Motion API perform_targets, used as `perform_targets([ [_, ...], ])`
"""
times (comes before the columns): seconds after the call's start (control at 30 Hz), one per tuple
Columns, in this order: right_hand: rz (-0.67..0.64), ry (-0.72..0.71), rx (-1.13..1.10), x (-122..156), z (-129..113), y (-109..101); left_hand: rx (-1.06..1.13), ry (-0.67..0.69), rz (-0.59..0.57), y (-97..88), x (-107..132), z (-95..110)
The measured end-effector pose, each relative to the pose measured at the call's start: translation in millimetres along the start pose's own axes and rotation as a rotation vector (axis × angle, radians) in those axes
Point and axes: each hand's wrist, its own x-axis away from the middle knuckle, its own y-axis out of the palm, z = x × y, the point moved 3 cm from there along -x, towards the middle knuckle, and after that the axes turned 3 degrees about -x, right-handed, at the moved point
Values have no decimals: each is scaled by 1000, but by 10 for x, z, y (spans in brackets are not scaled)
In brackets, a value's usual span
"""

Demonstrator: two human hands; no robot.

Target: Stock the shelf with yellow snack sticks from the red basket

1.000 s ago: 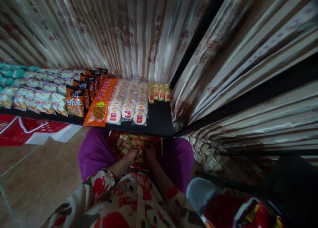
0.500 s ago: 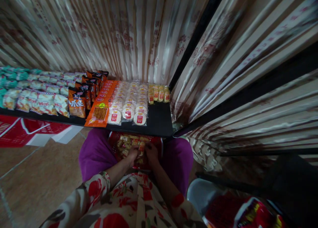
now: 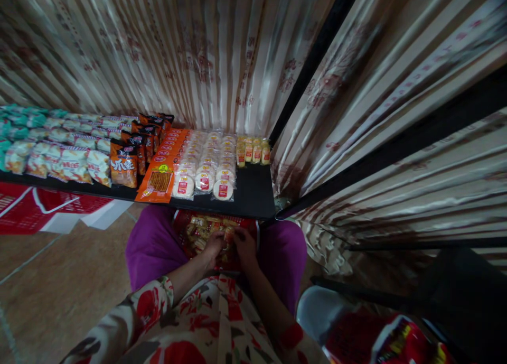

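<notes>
Between my knees lies a red bag with several wrapped yellow snacks in it. My left hand and my right hand meet above it, fingers closed on one small wrapped snack with a red label. On the black shelf in front, a short row of similar wrapped yellow snacks stands at the right end. Beside that row are several columns of round white crackers in clear wrappers.
Further left on the shelf are an orange snack packet, black-and-orange bags and white bags. A striped curtain hangs behind. Black poles rise at the right. A grey stool bears red packages.
The snack has shifted slightly to the right between my hands, and my fingers have turned it a little. The shelf goods stay as they were.
</notes>
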Motion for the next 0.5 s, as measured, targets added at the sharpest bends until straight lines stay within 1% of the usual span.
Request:
perform_targets([
  [0.07,-5,1,-11,11,-10,-9,6,1,-16,14,18,3],
  [0.23,13,-24,-35,44,-46,-45,44,86,-31,53,37,20],
  [0.4,40,-12,-67,76,-96,-93,64,97,-73,98,75,38],
  [0.5,60,-31,-60,100,-168,-127,96,91,-93,125,93,54],
])
